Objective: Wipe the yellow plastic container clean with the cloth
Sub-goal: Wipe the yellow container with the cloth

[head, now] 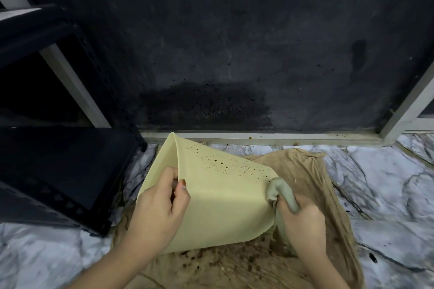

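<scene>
The container [211, 197] lies tipped on its side on a brown sheet [305, 183] on the floor, its perforated face turned upward for access. The left hand [159, 209] grips the near edge, thumb over the top, to steady it. The right hand [303, 220] clutches the cloth [280, 191], pressed against the right corner (specks remain on the perforated face).

A person's left hand [162, 204] grips the near-left corner of a tilted yellow plastic container [218, 195], speckled with dark spots, while the right hand [303, 220] presses a bunched grey cloth [280, 191] against its right edge, above a stained brown sheet [312, 178] on marble-patterned flooring [387, 171].
</scene>
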The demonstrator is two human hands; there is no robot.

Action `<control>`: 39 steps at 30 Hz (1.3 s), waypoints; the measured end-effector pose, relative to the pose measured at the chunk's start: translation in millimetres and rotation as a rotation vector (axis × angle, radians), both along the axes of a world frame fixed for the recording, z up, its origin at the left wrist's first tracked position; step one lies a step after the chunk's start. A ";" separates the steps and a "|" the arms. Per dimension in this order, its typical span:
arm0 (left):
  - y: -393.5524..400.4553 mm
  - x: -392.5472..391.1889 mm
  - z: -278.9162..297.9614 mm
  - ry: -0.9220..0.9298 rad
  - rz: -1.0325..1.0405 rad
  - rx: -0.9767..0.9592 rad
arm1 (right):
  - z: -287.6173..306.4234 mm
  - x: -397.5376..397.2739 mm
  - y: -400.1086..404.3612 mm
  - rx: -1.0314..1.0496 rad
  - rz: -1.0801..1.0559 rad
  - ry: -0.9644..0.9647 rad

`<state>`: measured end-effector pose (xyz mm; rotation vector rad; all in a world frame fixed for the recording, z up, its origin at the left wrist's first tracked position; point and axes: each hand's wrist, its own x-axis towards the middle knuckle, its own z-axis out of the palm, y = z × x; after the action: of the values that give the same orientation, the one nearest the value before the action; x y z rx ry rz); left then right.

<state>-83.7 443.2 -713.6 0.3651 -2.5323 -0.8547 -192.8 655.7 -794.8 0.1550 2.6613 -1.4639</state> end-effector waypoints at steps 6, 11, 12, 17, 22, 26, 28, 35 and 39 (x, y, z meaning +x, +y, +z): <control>5.3 1.4 2.2 -0.019 -0.077 -0.033 | 41.8 45.7 -42.8 -0.067 0.285 0.346; 3.0 3.2 5.8 -0.022 -0.119 -0.056 | 79.7 45.3 -77.4 -0.042 0.446 0.457; 2.2 4.0 6.3 -0.025 -0.121 -0.056 | 82.3 39.4 -79.9 -0.034 0.445 0.437; 2.7 7.8 8.0 -0.062 -0.118 -0.031 | 67.8 5.9 -70.9 0.066 0.331 0.305; 1.4 11.4 8.1 -0.057 -0.041 0.045 | 30.9 -7.9 -36.5 0.183 0.188 0.131; 4.3 6.2 13.3 -0.046 0.028 0.218 | 10.6 -12.1 -14.2 0.174 0.101 0.063; 6.1 1.0 17.0 -0.072 0.052 0.291 | 4.7 -12.6 -6.0 0.146 0.094 0.075; 11.8 -16.7 22.4 -0.166 0.112 0.328 | -7.2 2.3 6.9 0.113 0.054 0.164; 5.8 -13.9 19.9 -0.077 0.131 0.360 | -10.5 18.8 6.9 -0.048 0.077 0.204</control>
<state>-97.6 449.0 -693.7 0.6798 -2.3850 -1.2660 -173.9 662.7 -805.3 -0.1057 2.7486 -1.5971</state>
